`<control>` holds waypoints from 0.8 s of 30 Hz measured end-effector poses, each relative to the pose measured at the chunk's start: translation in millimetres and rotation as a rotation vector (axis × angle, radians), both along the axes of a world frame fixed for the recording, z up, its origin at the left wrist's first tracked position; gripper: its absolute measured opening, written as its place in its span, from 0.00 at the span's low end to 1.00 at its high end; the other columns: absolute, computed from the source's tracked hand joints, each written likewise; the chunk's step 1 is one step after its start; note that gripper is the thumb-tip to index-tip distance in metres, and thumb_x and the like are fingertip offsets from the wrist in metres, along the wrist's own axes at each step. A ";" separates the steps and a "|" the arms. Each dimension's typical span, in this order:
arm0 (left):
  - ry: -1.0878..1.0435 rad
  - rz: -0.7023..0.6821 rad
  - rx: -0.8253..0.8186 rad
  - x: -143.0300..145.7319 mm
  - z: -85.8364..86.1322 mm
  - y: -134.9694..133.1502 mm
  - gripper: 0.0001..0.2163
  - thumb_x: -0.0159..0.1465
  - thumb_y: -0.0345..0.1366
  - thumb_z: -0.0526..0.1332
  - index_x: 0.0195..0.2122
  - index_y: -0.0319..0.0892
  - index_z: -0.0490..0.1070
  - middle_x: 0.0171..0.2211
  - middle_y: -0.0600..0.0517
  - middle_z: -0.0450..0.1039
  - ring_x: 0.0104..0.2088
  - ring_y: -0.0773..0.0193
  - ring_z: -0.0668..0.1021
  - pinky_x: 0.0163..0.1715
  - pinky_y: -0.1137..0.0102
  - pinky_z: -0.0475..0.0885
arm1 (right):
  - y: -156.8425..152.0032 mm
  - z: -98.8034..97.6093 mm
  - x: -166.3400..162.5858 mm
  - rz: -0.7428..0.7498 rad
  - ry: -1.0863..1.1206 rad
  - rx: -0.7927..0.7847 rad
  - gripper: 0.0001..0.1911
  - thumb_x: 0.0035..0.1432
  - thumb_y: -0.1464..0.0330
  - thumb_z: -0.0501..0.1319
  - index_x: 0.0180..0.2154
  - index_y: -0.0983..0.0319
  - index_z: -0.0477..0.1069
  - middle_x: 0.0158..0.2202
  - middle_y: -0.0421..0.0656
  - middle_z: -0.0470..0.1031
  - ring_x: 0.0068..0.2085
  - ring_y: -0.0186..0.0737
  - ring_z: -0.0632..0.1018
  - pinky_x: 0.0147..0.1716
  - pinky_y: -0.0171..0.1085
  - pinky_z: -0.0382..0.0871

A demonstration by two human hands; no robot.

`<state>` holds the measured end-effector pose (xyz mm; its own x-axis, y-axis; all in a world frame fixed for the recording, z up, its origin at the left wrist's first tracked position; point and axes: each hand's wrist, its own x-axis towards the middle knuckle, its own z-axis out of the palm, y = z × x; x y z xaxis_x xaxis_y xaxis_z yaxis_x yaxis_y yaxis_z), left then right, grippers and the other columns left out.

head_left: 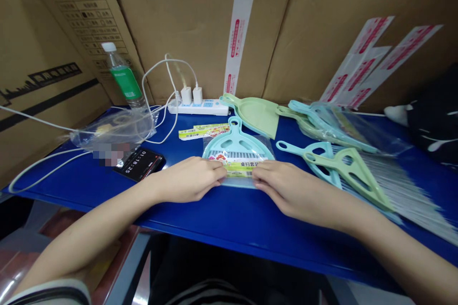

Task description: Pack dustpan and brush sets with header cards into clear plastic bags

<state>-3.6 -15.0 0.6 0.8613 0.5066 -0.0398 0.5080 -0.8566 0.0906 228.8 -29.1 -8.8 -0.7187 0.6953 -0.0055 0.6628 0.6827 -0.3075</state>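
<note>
A light blue dustpan and brush set [234, 140] lies on the blue table in front of me, inside a clear plastic bag [269, 145]. A yellow-green printed label card [238, 167] sits across its lower part. My left hand [198, 177] is closed at the left end of the card, fingers pinching the bag there. At the opposite end, my right hand [277, 181] pinches the bag beside the card, its fingertips bent down. The fingertips partly hide both card ends and the bag's edge.
More label cards [203, 131] and a green dustpan [255, 112] lie behind. Bagged sets [329, 126], loose brushes [343, 167] and a stack of clear bags [411, 190] are right. A phone [139, 164], power strip [198, 106], cables and bottle [125, 81] stand left.
</note>
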 end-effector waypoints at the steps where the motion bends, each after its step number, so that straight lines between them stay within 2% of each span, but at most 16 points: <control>1: 0.001 -0.002 -0.006 0.1 0.0 -0.1 0.06 0.67 0.28 0.52 0.37 0.38 0.68 0.34 0.49 0.73 0.31 0.63 0.76 0.30 0.69 0.67 | -0.2 0.8 -0.3 -0.001 -0.011 -0.007 0.13 0.63 0.76 0.47 0.32 0.63 0.68 0.36 0.49 0.76 0.38 0.45 0.75 0.38 0.44 0.67; 6: -0.025 -0.036 -0.057 -0.2 1.5 -2.2 0.08 0.67 0.29 0.51 0.37 0.39 0.69 0.34 0.49 0.74 0.31 0.63 0.76 0.31 0.69 0.68 | -3.2 5.5 -0.2 -0.003 -0.053 -0.064 0.13 0.62 0.78 0.47 0.31 0.62 0.67 0.36 0.49 0.75 0.38 0.45 0.75 0.38 0.42 0.67; 12: -0.079 -0.135 -0.208 -1.8 4.4 -5.0 0.07 0.67 0.28 0.53 0.35 0.40 0.69 0.31 0.52 0.72 0.32 0.63 0.75 0.31 0.70 0.68 | -8.5 8.2 3.7 0.020 -0.033 -0.125 0.12 0.62 0.77 0.49 0.31 0.62 0.68 0.35 0.47 0.73 0.35 0.42 0.74 0.34 0.40 0.66; 16: -0.086 -0.098 -0.210 -0.7 6.3 -5.3 0.06 0.67 0.27 0.52 0.36 0.39 0.68 0.35 0.49 0.71 0.37 0.62 0.74 0.35 0.71 0.68 | -7.1 7.5 4.4 0.015 -0.002 -0.142 0.13 0.61 0.77 0.49 0.28 0.61 0.67 0.33 0.45 0.73 0.33 0.41 0.73 0.33 0.39 0.64; 20: -0.092 -0.071 -0.249 0.3 7.8 -5.8 0.06 0.67 0.27 0.52 0.35 0.39 0.67 0.32 0.51 0.70 0.31 0.65 0.72 0.31 0.72 0.66 | -5.3 8.0 3.7 0.017 0.018 -0.148 0.13 0.60 0.77 0.50 0.25 0.60 0.64 0.29 0.43 0.73 0.31 0.39 0.73 0.31 0.37 0.62; 24: -0.097 -0.064 -0.262 0.4 7.6 -6.1 0.07 0.67 0.27 0.52 0.35 0.40 0.67 0.31 0.51 0.70 0.30 0.65 0.72 0.30 0.71 0.66 | -4.0 8.4 4.3 0.029 0.049 -0.146 0.12 0.60 0.75 0.50 0.26 0.60 0.64 0.28 0.42 0.72 0.29 0.37 0.72 0.31 0.37 0.62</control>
<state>-3.2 -21.1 8.2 0.8972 0.4346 -0.0781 0.4321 -0.8277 0.3582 233.0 -33.1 -0.4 -0.7406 0.6683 -0.0697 0.6250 0.6470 -0.4368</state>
